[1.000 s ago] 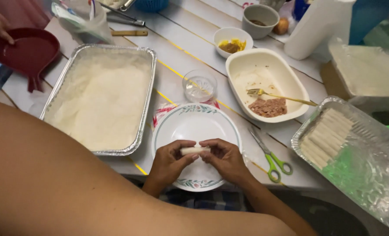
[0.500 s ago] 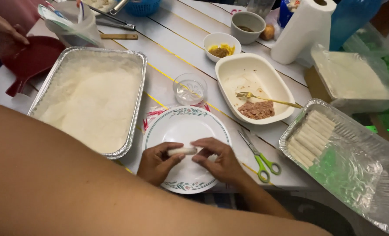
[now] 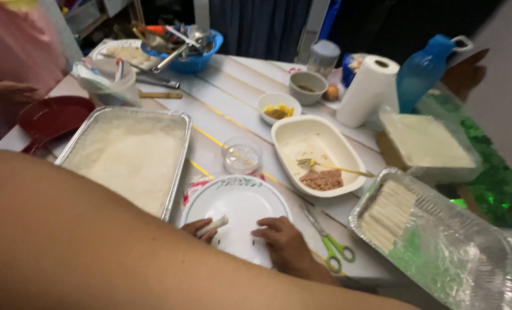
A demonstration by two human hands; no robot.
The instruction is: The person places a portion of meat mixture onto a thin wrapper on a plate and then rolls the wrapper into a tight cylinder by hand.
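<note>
Roll point(image 3: 212, 225) in left hand point(image 3: 196, 228) at plate point(image 3: 239, 198) edge.

Pretty dim, warm indoor light overhead, no hard shadows. Whole frame is soft with motion blur. Around the white plate point(image 3: 239, 206), the forearm below it is a blurry mass; the foil tray point(image 3: 440, 247) to its right shows mild glare; background above goes nearly black.

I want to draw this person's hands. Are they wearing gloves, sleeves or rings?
No gloves show. The left hand and right hand are bare, and the big forearm across the front has no sleeve. I see no rings, watch or bracelets, though the picture is blurry.
</note>
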